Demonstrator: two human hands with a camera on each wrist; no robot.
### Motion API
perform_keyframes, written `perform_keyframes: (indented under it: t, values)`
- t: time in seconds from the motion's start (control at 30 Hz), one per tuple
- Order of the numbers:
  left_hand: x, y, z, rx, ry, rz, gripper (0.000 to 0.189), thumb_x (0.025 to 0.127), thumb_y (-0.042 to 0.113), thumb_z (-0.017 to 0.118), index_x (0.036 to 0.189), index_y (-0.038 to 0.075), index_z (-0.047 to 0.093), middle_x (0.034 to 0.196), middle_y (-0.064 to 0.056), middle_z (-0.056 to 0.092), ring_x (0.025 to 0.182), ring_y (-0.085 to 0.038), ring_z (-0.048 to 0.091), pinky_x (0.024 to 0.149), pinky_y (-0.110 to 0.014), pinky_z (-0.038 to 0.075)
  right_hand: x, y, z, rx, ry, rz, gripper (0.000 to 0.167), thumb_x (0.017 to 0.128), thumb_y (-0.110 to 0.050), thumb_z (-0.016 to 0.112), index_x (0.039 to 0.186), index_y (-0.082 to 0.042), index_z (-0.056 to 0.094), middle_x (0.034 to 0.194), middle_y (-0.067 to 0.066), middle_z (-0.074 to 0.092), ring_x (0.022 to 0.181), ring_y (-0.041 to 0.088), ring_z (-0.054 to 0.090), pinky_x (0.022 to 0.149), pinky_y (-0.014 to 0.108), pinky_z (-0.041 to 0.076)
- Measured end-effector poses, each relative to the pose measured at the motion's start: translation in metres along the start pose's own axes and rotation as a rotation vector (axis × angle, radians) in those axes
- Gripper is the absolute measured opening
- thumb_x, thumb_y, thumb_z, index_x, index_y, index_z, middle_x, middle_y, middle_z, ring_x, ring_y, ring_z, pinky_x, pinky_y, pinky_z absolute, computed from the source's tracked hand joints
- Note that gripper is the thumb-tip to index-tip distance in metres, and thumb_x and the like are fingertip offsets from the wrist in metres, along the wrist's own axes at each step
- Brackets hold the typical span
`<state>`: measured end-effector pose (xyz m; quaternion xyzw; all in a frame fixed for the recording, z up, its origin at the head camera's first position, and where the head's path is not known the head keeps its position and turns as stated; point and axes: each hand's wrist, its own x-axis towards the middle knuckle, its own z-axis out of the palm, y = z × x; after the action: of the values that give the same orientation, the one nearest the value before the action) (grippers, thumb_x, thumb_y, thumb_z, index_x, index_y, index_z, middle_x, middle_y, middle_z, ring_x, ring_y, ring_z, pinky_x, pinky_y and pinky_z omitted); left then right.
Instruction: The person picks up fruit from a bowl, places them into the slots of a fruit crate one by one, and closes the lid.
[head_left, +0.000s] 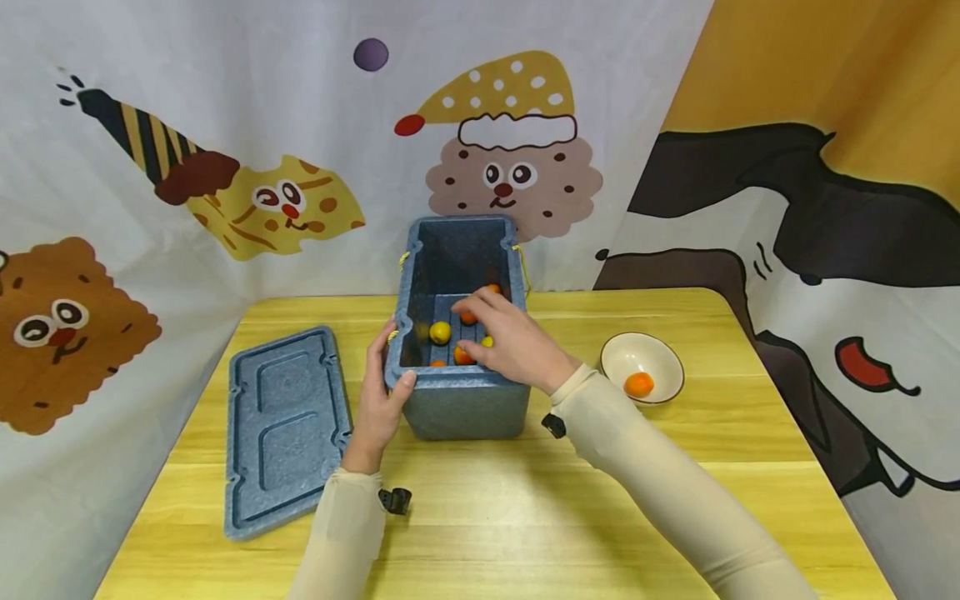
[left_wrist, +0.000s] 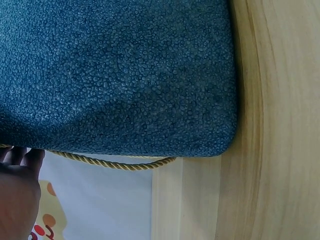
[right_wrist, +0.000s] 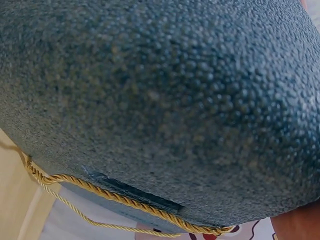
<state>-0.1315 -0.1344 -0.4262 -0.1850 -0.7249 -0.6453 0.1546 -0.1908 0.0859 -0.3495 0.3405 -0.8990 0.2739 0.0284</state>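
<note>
A blue-grey foam box [head_left: 467, 410] stands lidless on the table, with several small round fruits inside. A yellow fruit [head_left: 440, 332] lies by its left inner wall, and an orange fruit [head_left: 464, 355] sits close to the near wall. My left hand [head_left: 381, 404] holds the near left corner, thumb at the front rim and fingers along the left side. Over the opening, my right hand [head_left: 513, 342] reaches in with thumb and fingers spread apart above the fruits, partly hiding another yellow one [head_left: 487, 342]. In the right wrist view the box wall [right_wrist: 150, 100] hides the fingertips.
To the left lies the box's lid [head_left: 288, 429], flat on the wooden table [head_left: 480, 525]. A cream bowl [head_left: 626, 354] with a dark rim stands at the right, an orange fruit [head_left: 639, 384] inside. Yellow rope handles [right_wrist: 125, 200] hang along the box sides. A cartoon-printed curtain [head_left: 300, 50] hangs behind.
</note>
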Motion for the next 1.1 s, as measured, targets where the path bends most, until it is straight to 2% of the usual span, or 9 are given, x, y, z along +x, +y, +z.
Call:
perform_keyframes:
  t: [0.2, 0.47, 0.6, 0.73, 0.87, 0.97, 1.1]
  values:
    - [0.000, 0.000, 0.000, -0.004, -0.002, 0.002, 0.062, 0.094, 0.003, 0.051, 0.149, -0.009, 0.024, 0.158, -0.022, 0.020, 0.142, -0.032, 0.026, 0.110, -0.030, 0.026, -0.001, 0.002, 0.000, 0.048, 0.031, -0.018, 0.041, 0.094, -0.020, 0.069, 0.131, -0.008, 0.058, 0.126, 0.005, 0.051, 0.111, 0.021, 0.054, 0.096, 0.038, 0.045]
    - [0.000, 0.000, -0.001, 0.006, -0.002, -0.004, 0.062, 0.098, 0.014, 0.053, 0.150, -0.005, 0.026, 0.159, -0.019, 0.022, 0.140, -0.031, 0.029, 0.110, -0.031, 0.028, -0.010, 0.006, -0.005, 0.174, 0.105, -0.023, 0.037, 0.094, -0.017, 0.069, 0.128, -0.009, 0.060, 0.127, 0.003, 0.050, 0.107, 0.020, 0.057, 0.093, 0.036, 0.048]
    - [0.000, 0.000, -0.001, -0.008, -0.003, -0.002, 0.062, 0.096, 0.007, 0.052, 0.150, -0.007, 0.025, 0.158, -0.020, 0.021, 0.140, -0.031, 0.030, 0.109, -0.029, 0.029, -0.019, 0.012, -0.013, 0.245, 0.161, -0.034, 0.036, 0.093, -0.013, 0.068, 0.128, -0.007, 0.059, 0.129, 0.004, 0.050, 0.112, 0.020, 0.055, 0.096, 0.038, 0.047]
    - [0.001, -0.002, 0.000, -0.031, -0.005, 0.010, 0.063, 0.096, 0.006, 0.053, 0.149, -0.009, 0.024, 0.158, -0.022, 0.020, 0.139, -0.031, 0.029, 0.108, -0.028, 0.030, -0.031, 0.023, -0.030, 0.257, 0.190, 0.038, 0.039, 0.094, -0.013, 0.067, 0.131, -0.006, 0.057, 0.131, 0.005, 0.050, 0.114, 0.025, 0.056, 0.095, 0.041, 0.047]
    - [0.000, -0.005, 0.000, -0.036, -0.001, 0.013, 0.062, 0.096, 0.006, 0.053, 0.149, -0.009, 0.024, 0.158, -0.021, 0.020, 0.140, -0.030, 0.029, 0.108, -0.028, 0.030, -0.041, 0.035, -0.046, 0.254, 0.257, 0.061, 0.044, 0.092, -0.007, 0.069, 0.134, -0.005, 0.055, 0.127, 0.009, 0.053, 0.114, 0.028, 0.055, 0.095, 0.043, 0.047]
    - [-0.001, -0.006, -0.001, -0.039, 0.003, 0.019, 0.062, 0.095, 0.004, 0.052, 0.149, -0.010, 0.024, 0.158, -0.022, 0.020, 0.138, -0.030, 0.030, 0.108, -0.028, 0.030, -0.050, 0.047, -0.051, 0.256, 0.330, 0.043, 0.053, 0.089, 0.000, 0.070, 0.138, -0.005, 0.051, 0.124, 0.011, 0.054, 0.115, 0.026, 0.054, 0.097, 0.042, 0.046]
    - [-0.001, -0.006, 0.000, -0.039, 0.003, 0.029, 0.062, 0.096, 0.005, 0.052, 0.148, -0.011, 0.023, 0.157, -0.024, 0.021, 0.137, -0.030, 0.032, 0.107, -0.027, 0.031, -0.065, 0.060, -0.055, 0.274, 0.347, 0.119, 0.059, 0.091, -0.001, 0.068, 0.144, -0.007, 0.044, 0.125, 0.011, 0.053, 0.117, 0.026, 0.051, 0.099, 0.044, 0.044]
